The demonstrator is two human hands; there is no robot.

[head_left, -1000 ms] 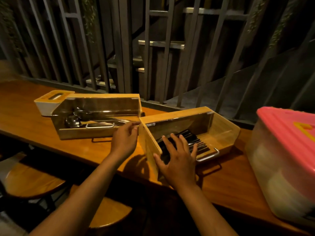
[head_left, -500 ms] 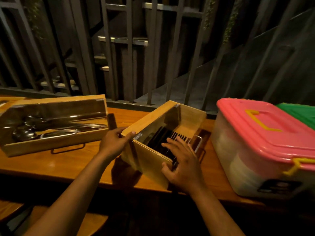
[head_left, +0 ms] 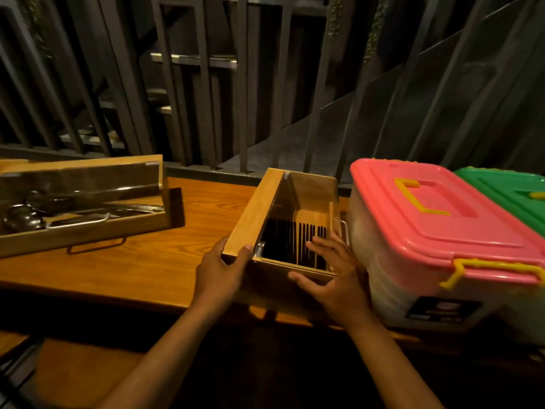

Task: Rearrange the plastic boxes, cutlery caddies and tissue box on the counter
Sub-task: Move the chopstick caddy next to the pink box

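Head view shows your left hand point(head_left: 219, 271) clasping the near left corner of the caddy point(head_left: 259, 208), thumb on its top edge and the other fingers down the outer side. Your right hand point(head_left: 336, 278) is spread, not closed: its thumb lies along the caddy's near wall and its fingers point(head_left: 324, 246) reach over the dark cutlery point(head_left: 292, 243) inside. Whether those fingers touch the cutlery you cannot tell in this dim light.

You have the caddy end-on to you on the counter point(head_left: 165, 255), its near end at the front edge and its far end toward the railing point(head_left: 241, 84). A clear panel slopes across its top. On its right side a metal handle point(head_left: 344, 231) sits just beside the pink box point(head_left: 436, 225), perhaps touching it.

To your right, the pink box has a pink lid with yellow handle and yellow latch, over a cloudy body. Just behind it, at the frame's right edge, you see the green box point(head_left: 507, 190).

To your left, well apart from the caddy you hold, the second caddy point(head_left: 82, 208) lies lengthwise with spoons point(head_left: 20, 219) under its clear cover.
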